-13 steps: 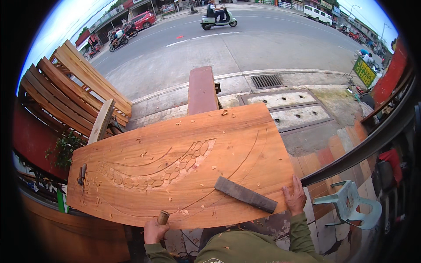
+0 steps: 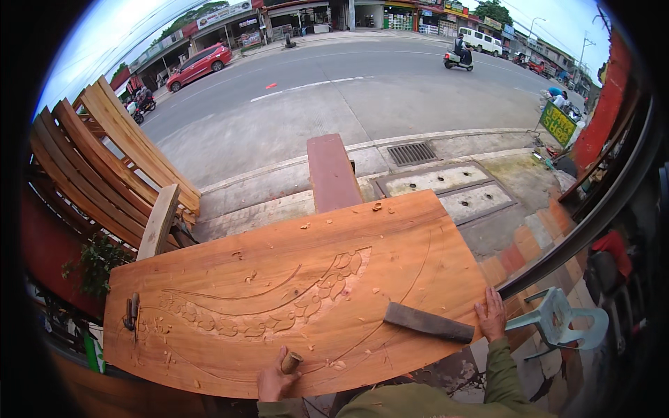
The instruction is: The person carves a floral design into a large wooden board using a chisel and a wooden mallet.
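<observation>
A large orange-brown wooden board [image 2: 237,275] lies in front of me, with a leafy band carved along its curve and pencil-like lines drawn beyond it. My left hand [image 2: 277,380] is closed around a short, round wooden handle [image 2: 291,362] at the board's near edge. Whatever the handle belongs to is hidden by the hand. On the board's right edge rests my right hand [image 2: 493,317], fingers stretched out and holding nothing. Close to it lies a dark, flat wooden block [image 2: 428,322]. Dark-handled tools [image 2: 131,312] lie at the board's left end. Wood chips are scattered over the surface.
A reddish-brown beam [image 2: 334,171] runs outward beyond the board. Planks [image 2: 132,146] lean at the left, beside a plant [image 2: 97,263]. A pale blue plastic chair [image 2: 557,318] stands at the right, below a dark metal rail [image 2: 592,212]. The road lies ahead.
The view has tilted up, and the board sits lower in it. My left hand has moved from below the near edge onto the board with the handle. A scooter has travelled right.
</observation>
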Demonstrator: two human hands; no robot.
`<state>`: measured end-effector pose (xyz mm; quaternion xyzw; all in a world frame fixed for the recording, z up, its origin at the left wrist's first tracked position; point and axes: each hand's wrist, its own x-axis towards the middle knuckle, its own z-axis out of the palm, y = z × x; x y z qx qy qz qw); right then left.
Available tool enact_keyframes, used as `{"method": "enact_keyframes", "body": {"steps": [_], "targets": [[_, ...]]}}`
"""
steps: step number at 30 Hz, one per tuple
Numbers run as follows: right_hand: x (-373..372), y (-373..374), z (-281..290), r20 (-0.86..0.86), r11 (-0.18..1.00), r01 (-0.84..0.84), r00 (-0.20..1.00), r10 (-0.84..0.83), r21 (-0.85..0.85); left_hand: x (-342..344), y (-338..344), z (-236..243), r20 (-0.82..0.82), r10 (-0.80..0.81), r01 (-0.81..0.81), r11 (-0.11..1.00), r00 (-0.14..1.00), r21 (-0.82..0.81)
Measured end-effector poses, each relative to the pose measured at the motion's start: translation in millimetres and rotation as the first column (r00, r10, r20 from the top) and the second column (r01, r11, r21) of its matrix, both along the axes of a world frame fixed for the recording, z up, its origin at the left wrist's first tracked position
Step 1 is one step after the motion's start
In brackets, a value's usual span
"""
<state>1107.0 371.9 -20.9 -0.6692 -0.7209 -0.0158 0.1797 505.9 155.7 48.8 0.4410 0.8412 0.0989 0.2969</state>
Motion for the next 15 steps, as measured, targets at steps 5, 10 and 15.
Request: {"method": "enact_keyframes", "body": {"steps": [5,10,15], "targets": [[-50,-24,19,-0.292,0.992,0.076,0.951,-0.103,-0.102,-21,12,-8,0.094,-0.087,0.088,0.996,0.992,-0.010],[-147,-71,76,-0.324,0.989,-0.083,0.945,0.039,-0.123,-23,16,-3,0.126,-0.081,0.089,0.994,0.989,-0.057],[-163,-82,70,0.004,0.996,-0.086,0.996,0.086,0.002,-28,-5,-40,0.186,-0.057,0.020,0.981,0.981,0.195]]}}
